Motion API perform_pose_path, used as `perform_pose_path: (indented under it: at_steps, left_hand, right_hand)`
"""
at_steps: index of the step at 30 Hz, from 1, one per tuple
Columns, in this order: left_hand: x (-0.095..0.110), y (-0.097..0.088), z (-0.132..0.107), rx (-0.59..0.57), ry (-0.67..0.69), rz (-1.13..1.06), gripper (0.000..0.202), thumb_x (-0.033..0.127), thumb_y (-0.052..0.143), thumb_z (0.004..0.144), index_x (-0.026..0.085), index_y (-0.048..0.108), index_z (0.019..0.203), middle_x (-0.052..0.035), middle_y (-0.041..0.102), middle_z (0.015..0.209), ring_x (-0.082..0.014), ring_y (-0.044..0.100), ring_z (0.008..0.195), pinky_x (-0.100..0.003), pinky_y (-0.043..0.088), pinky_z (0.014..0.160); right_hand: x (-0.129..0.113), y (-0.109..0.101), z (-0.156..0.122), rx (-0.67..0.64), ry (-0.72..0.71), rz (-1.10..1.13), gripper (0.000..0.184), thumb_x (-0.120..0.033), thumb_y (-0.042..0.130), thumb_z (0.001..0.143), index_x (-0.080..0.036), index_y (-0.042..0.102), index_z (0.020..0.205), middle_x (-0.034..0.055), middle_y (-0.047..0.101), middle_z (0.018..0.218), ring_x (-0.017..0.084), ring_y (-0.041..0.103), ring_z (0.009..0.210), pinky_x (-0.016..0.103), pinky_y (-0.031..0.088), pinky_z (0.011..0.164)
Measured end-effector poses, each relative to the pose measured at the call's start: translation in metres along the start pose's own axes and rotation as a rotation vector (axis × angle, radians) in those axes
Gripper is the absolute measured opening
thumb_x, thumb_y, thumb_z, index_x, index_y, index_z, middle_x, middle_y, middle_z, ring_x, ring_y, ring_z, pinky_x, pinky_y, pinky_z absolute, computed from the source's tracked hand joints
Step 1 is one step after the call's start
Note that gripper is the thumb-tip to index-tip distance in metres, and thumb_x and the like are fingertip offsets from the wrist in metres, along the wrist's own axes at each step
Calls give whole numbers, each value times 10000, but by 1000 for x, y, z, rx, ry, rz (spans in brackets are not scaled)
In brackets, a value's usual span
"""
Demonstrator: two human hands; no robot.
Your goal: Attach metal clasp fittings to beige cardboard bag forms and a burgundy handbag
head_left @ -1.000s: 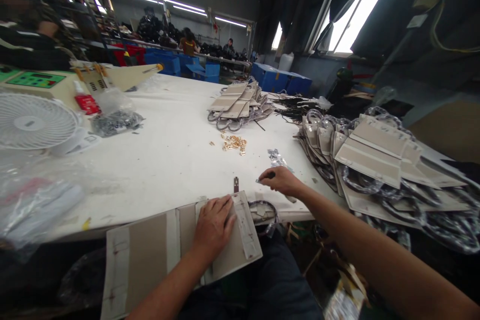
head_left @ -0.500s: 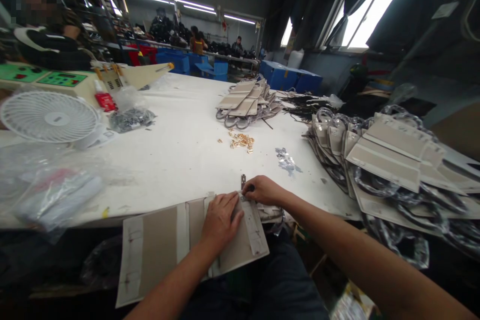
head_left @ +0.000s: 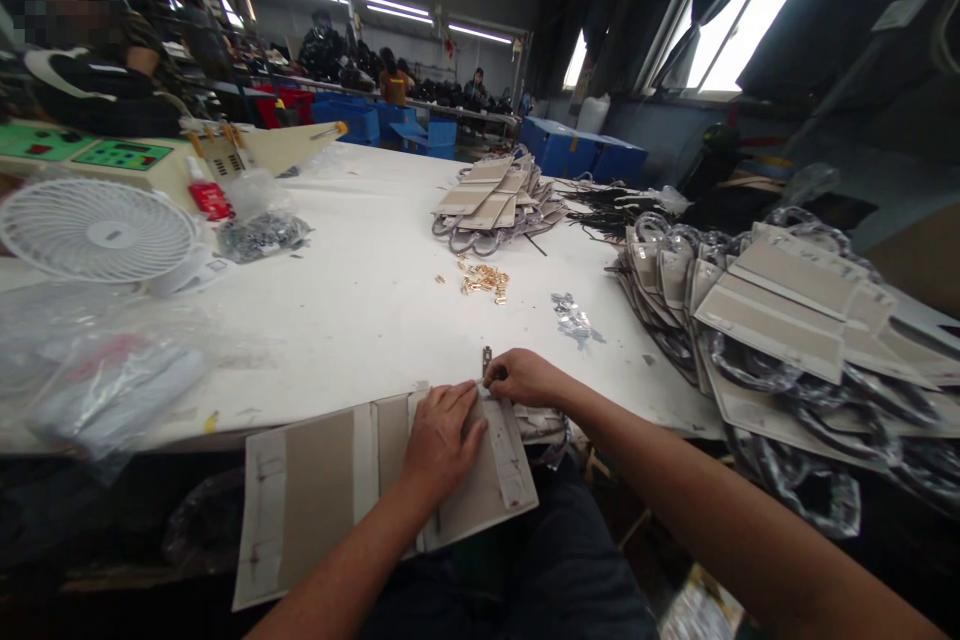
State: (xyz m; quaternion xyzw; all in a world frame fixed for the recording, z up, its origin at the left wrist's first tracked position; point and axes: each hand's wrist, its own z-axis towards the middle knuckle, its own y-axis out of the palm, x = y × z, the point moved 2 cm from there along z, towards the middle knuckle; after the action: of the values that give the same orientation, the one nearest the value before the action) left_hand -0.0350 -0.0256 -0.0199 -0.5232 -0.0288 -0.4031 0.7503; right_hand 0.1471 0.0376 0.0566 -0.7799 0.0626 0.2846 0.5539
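A beige bag panel [head_left: 319, 490] lies partly on the table's near edge and hangs over it. My left hand [head_left: 442, 440] rests flat on the panel, fingers stretched toward its far edge. At that edge my right hand [head_left: 521, 378] is closed in a pinch; what its fingertips hold is too small and hidden to name. Just beyond them a small metal strip [head_left: 487, 358] lies on the table. Farther off sit a heap of small gold-coloured metal pieces [head_left: 486, 280] and a scatter of flat silver pieces [head_left: 571, 316].
Stacked bag panels with plastic-wrapped handles [head_left: 787, 305] fill the right side. Another stack [head_left: 487, 195] stands at the back. To the left are a white fan [head_left: 97, 230], a bag of dark small parts [head_left: 262, 238] and a plastic-wrapped bundle [head_left: 112, 390]. Other people are in the background.
Both hands and the panel are almost where they were. My right fingertips have shifted very slightly at the panel's far edge.
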Motion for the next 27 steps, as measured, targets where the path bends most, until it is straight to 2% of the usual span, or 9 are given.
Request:
perform_pose_path:
  at_steps: [12, 19, 23, 27]
  left_hand:
    - [-1, 1, 1, 14, 6, 1, 415, 234, 664, 938, 153, 646, 1345, -116, 687, 1365, -312, 570, 1223, -531, 496, 1059]
    - [3, -3, 4, 20, -18, -35, 394, 241, 662, 942, 202, 673, 1334, -101, 696, 1351, -305, 579, 1198, -542, 505, 1037]
    - [6, -5, 14, 18, -45, -36, 276, 252, 642, 967, 219, 745, 1221, -86, 735, 1246, -288, 601, 1133, -512, 513, 984]
    - [4, -7, 26, 16, -50, 23, 167, 248, 657, 959, 260, 798, 1046, -60, 757, 1093, -274, 608, 1039, -480, 497, 886]
  right_hand:
    - [-4, 4, 0, 13, 33, -145, 247, -241, 646, 842, -275, 828, 1007, 23, 801, 1054, 216, 709, 982, 276, 480, 794]
    - [-7, 9, -6, 90, 72, -229, 241, -287, 627, 854, -253, 802, 1016, 78, 772, 1117, 259, 703, 1012, 322, 477, 808]
    - [-2, 16, -10, 137, 78, -213, 241, -325, 615, 890, -251, 782, 1048, 81, 753, 1154, 247, 692, 1030, 315, 469, 819]
    - [6, 11, -11, 151, 93, -101, 183, -333, 682, 869, -244, 797, 981, 44, 784, 1019, 213, 692, 935, 285, 453, 749]
